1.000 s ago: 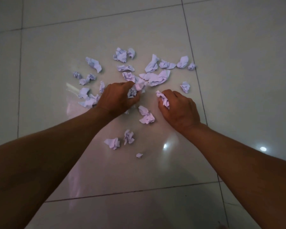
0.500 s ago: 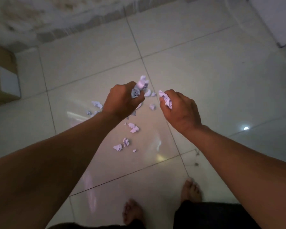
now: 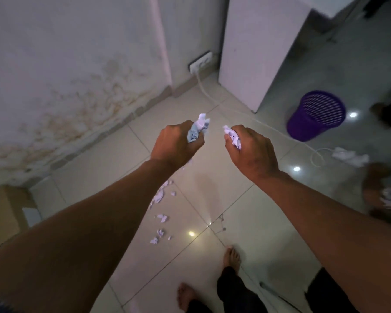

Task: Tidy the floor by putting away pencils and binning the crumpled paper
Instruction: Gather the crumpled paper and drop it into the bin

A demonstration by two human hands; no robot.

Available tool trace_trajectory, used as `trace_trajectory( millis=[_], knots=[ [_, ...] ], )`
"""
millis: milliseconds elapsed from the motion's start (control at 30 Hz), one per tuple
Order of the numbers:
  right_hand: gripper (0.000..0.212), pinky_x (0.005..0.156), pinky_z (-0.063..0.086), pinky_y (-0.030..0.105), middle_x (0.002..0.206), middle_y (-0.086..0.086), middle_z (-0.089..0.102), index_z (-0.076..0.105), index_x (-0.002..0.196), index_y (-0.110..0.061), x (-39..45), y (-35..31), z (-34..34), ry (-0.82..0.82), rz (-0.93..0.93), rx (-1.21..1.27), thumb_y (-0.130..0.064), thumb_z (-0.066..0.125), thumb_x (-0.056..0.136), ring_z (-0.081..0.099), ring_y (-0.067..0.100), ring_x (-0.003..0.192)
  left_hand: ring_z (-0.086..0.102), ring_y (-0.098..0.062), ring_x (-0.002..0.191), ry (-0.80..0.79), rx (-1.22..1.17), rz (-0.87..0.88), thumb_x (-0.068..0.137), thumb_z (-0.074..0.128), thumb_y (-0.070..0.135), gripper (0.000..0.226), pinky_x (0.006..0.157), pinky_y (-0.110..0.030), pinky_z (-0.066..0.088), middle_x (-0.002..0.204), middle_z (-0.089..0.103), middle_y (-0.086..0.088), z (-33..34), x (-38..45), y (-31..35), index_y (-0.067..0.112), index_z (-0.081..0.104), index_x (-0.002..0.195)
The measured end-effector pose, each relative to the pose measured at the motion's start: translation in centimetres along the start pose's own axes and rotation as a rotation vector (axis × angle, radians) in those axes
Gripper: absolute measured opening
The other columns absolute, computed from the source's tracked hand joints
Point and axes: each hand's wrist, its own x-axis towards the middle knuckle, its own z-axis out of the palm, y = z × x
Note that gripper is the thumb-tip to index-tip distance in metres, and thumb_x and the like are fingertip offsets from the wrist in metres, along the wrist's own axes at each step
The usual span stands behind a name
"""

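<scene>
- Crumpled paper (image 3: 198, 129) is held tight in the grip of the left hand (image 3: 176, 144), and more paper (image 3: 233, 136) in the grip of the right hand (image 3: 250, 150).
- A moment ago the hands were down at the pile; now they have been lifted up.
- Some scraps (image 3: 159, 219) are left on the floor (image 3: 212, 199).
- The purple bin (image 3: 315, 115) is seen ahead on the right, well apart, so a walk there is likely next.
- No pencils are seen.

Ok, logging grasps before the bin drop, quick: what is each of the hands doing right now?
Left hand: closed, gripping a wad of crumpled paper.
Right hand: closed, gripping its own crumpled paper wad.
</scene>
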Motion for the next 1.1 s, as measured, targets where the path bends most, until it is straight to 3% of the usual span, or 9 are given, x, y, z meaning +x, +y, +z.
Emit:
trace_trajectory(
  millis=[133,233,333,433,600,700,800,900,1100],
  knots=[
    [0.030,0.054,0.049,0.039,0.075,0.008,0.064,0.064,0.098,-0.014,2.7,1.4,-9.0,0.089,0.042,-0.026,-0.038,0.046,0.098,0.059,0.030,0.062,0.048,-0.009,0.039,-0.024,-0.051,0.063,0.092,0.053,0.036,0.026,0.053,-0.026,0.042,0.045,0.059,0.002,-3.5,3.0,9.0,0.020,0.048,0.072],
    [0.020,0.050,0.043,0.033,0.073,0.009,0.063,0.062,0.094,-0.013,3.9,2.6,-14.3,0.161,0.095,-0.050,-0.031,0.053,0.097,0.056,0.031,0.058,0.053,-0.009,0.036,-0.021,-0.056,0.125,0.094,0.054,0.035,0.028,0.054,-0.029,0.051,0.044,0.060,0.000,-4.3,5.1,14.0,0.026,0.045,0.068],
    [0.017,0.051,0.032,0.026,0.071,0.009,0.062,0.063,0.094,-0.011,4.6,4.2,-18.8,0.213,0.135,-0.062,-0.026,0.058,0.096,0.049,0.022,0.054,0.054,-0.009,0.033,-0.023,-0.052,0.167,0.095,0.054,0.036,0.031,0.051,-0.024,0.050,0.043,0.060,0.000,-4.6,6.9,18.4,0.031,0.041,0.068],
    [0.017,0.052,0.031,0.024,0.072,0.007,0.064,0.065,0.096,-0.011,5.2,6.7,-21.8,0.230,0.184,-0.058,-0.026,0.058,0.096,0.053,0.021,0.055,0.055,-0.011,0.032,-0.028,-0.015,0.181,0.097,0.051,0.036,0.027,0.050,-0.012,0.044,0.042,0.060,0.001,-4.1,9.2,22.4,0.030,0.045,0.071],
    [0.023,0.054,0.035,0.024,0.077,0.006,0.066,0.064,0.097,-0.014,6.4,11.6,-24.3,0.241,0.260,-0.108,-0.034,0.054,0.097,0.062,0.026,0.063,0.055,-0.012,0.032,-0.060,-0.036,0.234,0.096,0.053,0.034,0.022,0.051,-0.031,0.053,0.045,0.062,0.000,-1.3,13.2,27.2,0.020,0.054,0.079],
    [0.023,0.054,0.034,0.022,0.075,0.005,0.067,0.064,0.093,-0.013,7.4,14.9,-24.8,0.259,0.304,-0.139,-0.034,0.054,0.097,0.063,0.023,0.062,0.061,-0.023,0.042,-0.097,-0.048,0.275,0.094,0.053,0.040,0.028,0.053,-0.036,0.054,0.054,0.065,-0.004,1.5,16.1,28.7,0.015,0.057,0.082],
    [0.022,0.056,0.044,0.025,0.080,0.005,0.069,0.065,0.097,-0.014,8.9,18.0,-25.2,0.250,0.368,-0.137,-0.033,0.054,0.097,0.065,0.026,0.068,0.060,-0.014,0.041,-0.156,-0.074,0.335,0.097,0.053,0.039,0.026,0.054,-0.030,0.055,0.051,0.062,0.001,4.3,19.1,30.0,0.020,0.054,0.079],
    [0.021,0.061,0.044,0.025,0.086,0.008,0.072,0.067,0.099,-0.014,10.7,20.7,-25.6,0.281,0.432,-0.143,-0.031,0.057,0.096,0.066,0.027,0.073,0.057,-0.008,0.042,-0.203,-0.080,0.377,0.098,0.056,0.037,0.021,0.056,-0.019,0.049,0.057,0.066,0.001,6.8,22.7,31.6,0.025,0.053,0.080],
    [0.034,0.065,0.056,0.040,0.089,0.007,0.071,0.064,0.102,-0.017,14.7,27.0,-25.9,0.321,0.543,-0.160,-0.042,0.043,0.095,0.066,0.029,0.074,0.061,-0.017,0.065,-0.305,-0.125,0.437,0.096,0.062,0.035,0.029,0.068,-0.024,0.050,0.080,0.071,-0.004,11.2,30.7,35.8,0.007,0.070,0.095]
  ],
)
